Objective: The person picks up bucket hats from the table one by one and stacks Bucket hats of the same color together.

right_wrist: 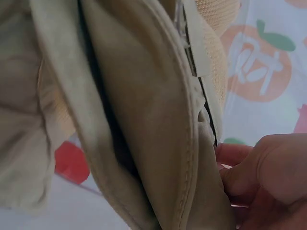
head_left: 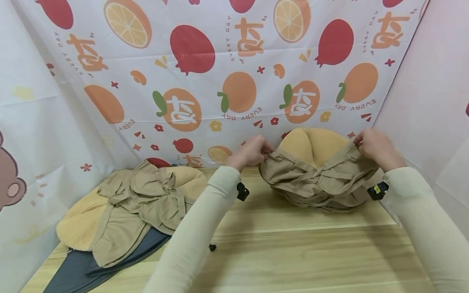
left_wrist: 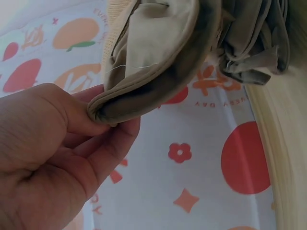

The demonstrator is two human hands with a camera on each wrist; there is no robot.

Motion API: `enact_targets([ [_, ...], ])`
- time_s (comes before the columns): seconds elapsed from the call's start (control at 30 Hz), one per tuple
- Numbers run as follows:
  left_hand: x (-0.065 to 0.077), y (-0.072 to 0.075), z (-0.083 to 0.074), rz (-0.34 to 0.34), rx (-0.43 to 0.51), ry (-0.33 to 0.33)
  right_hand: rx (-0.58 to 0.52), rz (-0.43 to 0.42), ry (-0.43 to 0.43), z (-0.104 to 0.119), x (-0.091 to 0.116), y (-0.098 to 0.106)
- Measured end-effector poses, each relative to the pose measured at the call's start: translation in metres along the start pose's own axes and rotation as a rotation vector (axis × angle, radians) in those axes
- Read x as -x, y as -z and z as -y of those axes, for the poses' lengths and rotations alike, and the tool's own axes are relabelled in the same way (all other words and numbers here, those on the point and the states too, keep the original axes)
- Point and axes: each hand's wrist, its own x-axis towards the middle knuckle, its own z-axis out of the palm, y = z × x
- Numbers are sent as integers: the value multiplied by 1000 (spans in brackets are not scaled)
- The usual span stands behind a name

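A sun hat [head_left: 311, 162] with a yellow woven crown and a khaki cloth brim tied in a bow is at the right of the table, near the back. Several brim layers show beneath it, like a stack. My left hand [head_left: 250, 154] pinches the left brim edge between thumb and fingers; the left wrist view shows this brim [left_wrist: 158, 72] up close. On the opposite side my right hand [head_left: 381, 149] grips the brim's right edge. In the right wrist view, brim folds [right_wrist: 144, 105] partly hide that hand's fingertips.
More khaki-and-yellow sun hats [head_left: 121, 228] lie overlapping at the left, with a dark grey cloth piece [head_left: 84, 268] under them. A fruit-print curtain [head_left: 205, 81] hangs behind the wooden table [head_left: 311, 256]. A small black object [head_left: 212, 247] lies beside my left forearm.
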Motion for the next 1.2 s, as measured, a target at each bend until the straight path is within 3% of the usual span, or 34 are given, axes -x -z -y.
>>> enact_targets([
  [0.33,-25,-24,-18,7,71,49,28,10,-18,-24,3,4],
  [0.53,-37,-40,-22,20,122,121,28,50,-14,-48,2,-3],
  [0.73,-39,-56,-12,-25,128,161,35,39,-34,-59,-3,-21],
  [0.93,-35,-69,-3,-3,136,194,22,40,-1,-64,-7,-40],
  [1.07,-34,-70,-6,10,106,192,73,44,51,-63,-7,-47],
  [1.2,-37,-71,-16,1,24,157,169,11,75,-44,-4,-45],
])
